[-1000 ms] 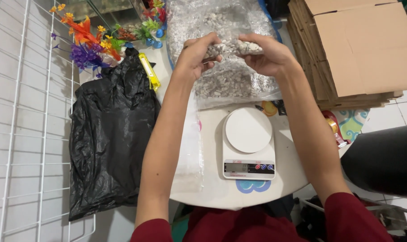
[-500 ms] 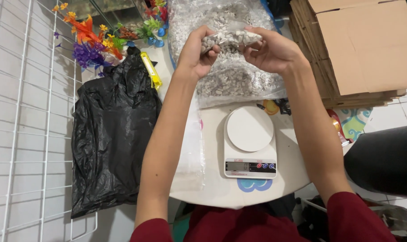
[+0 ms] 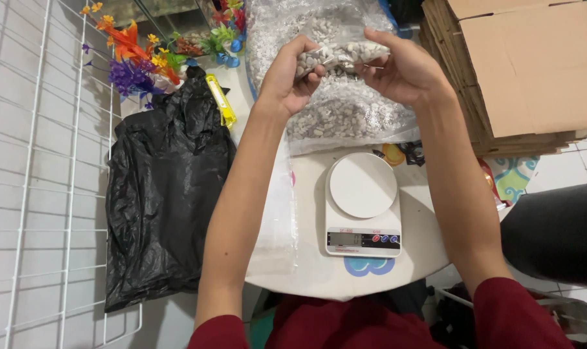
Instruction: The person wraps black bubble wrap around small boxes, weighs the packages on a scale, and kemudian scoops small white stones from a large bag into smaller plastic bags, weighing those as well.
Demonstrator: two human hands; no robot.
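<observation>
Both my hands hold a small clear packet of grey-white pebbles (image 3: 338,57) above the table's far side. My left hand (image 3: 292,76) grips its left end with curled fingers. My right hand (image 3: 404,70) holds the right end from behind. Just beneath them lies a large clear bag of the same pebbles (image 3: 335,110). A white digital kitchen scale (image 3: 362,205) with nothing on its round pan stands on the white table (image 3: 319,274), nearer to me than the hands.
A black plastic bag (image 3: 167,194) is draped at the table's left. Colourful artificial flowers (image 3: 135,61) and a yellow cutter (image 3: 221,100) lie beyond it. Flat cardboard boxes (image 3: 526,71) are stacked at right. A white wire rack (image 3: 41,181) lines the left. Clear plastic bags (image 3: 274,220) lie by my left forearm.
Both hands have kept hold of the small packet of pebbles, shifting it slightly up and working it between the fingers. The scale and the bags have not moved.
</observation>
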